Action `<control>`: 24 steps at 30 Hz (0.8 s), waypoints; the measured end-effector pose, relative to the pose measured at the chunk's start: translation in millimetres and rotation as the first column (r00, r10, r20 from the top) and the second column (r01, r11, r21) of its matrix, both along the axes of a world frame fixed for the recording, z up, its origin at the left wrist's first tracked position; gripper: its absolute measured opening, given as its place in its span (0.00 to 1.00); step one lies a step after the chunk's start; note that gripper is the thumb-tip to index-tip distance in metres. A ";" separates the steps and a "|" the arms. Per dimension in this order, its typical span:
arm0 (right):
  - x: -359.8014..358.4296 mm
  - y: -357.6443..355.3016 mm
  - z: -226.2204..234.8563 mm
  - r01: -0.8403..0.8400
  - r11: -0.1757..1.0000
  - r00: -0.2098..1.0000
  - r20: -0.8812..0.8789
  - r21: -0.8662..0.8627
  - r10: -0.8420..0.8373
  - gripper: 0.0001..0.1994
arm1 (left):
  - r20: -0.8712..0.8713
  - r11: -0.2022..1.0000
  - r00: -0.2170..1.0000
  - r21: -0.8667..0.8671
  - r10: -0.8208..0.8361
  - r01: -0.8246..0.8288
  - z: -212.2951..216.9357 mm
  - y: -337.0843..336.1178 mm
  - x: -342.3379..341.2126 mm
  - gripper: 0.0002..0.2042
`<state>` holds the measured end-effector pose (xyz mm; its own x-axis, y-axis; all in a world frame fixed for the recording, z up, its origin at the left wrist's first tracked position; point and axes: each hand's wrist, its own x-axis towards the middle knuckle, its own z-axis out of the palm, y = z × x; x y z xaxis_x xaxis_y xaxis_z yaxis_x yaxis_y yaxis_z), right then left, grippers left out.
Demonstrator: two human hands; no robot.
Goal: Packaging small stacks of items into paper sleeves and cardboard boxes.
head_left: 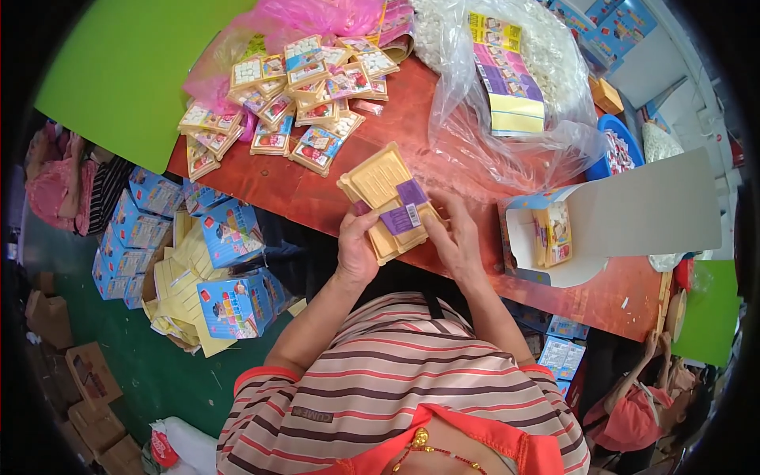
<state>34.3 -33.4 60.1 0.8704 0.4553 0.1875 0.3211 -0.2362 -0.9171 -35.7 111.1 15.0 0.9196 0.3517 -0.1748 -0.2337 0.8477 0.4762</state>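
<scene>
Over the near edge of the red table, both my hands hold a gold plastic tray pack (378, 184) with its back side up. A purple label (400, 222) wraps across it. My left hand (357, 245) grips the pack's left edge with the thumb on top. My right hand (454, 240) is closed on the right edge, thumb and fingers by the label. Farther left lies a heap of similar packs (315, 146), their faces showing colourful pictures and white pieces. To the right, an open box (518, 241) lies on its side with a few packs (560, 233) inside.
A clear bag of white pieces (443, 39) stands at the back, with a strip of printed labels (511, 83) on it. A blue basin (625, 134) sits at the right. Blue cartons (229, 229) are stacked at the left. Other people (633, 412) are at both sides.
</scene>
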 end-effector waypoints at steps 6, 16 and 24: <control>5.1 5.0 -23.7 -0.069 0.997 0.987 -0.148 -0.044 0.062 0.13 | -0.001 0.997 0.997 0.009 0.079 -0.079 5.1 -7.0 2.5 0.25; -1.6 19.8 -17.6 -0.026 0.922 0.934 0.321 -0.385 0.160 0.18 | 0.034 0.987 0.994 0.120 0.101 -0.104 2.5 -3.9 2.3 0.25; 5.1 27.3 -25.7 -0.106 0.905 0.692 -0.623 0.413 0.365 0.17 | 0.020 0.989 0.996 0.122 0.087 -0.088 8.0 -0.7 -11.1 0.25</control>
<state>39.5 -6.1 34.3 0.6877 0.6887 -0.2296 -0.4081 0.1051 -0.9069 -46.8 110.4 23.0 0.8865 0.4489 -0.1121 -0.3122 0.7591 0.5712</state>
